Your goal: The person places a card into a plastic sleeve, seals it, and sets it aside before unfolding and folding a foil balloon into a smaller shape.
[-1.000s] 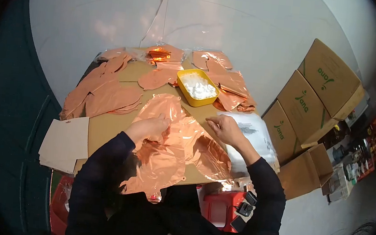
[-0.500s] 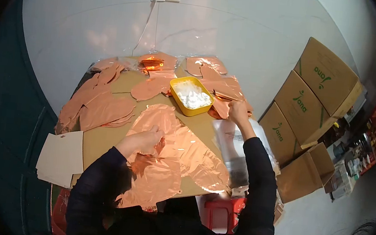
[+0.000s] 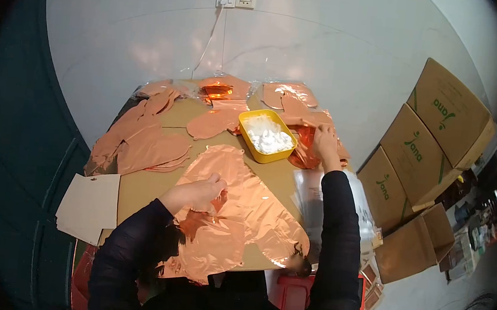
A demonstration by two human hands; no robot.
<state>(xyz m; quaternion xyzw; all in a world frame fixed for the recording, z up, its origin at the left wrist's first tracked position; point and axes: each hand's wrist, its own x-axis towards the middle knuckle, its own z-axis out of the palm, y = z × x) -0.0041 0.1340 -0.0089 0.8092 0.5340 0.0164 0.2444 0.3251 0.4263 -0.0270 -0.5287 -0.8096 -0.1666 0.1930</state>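
The copper-coloured foil [image 3: 261,210] lies spread on the table [image 3: 149,190] right in front of me, my left hand [image 3: 194,194] curled over it; I can't tell whether it grips. My right hand [image 3: 325,142] is at the foil pile [image 3: 304,146] beside the yellow tub [image 3: 270,157], fingers bent, its hold unclear too.

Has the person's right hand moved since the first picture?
Yes. Judged against the yellow tub, the right hand has gone forward, from nearer than the tub to beside it, at the copper-coloured foil pieces.
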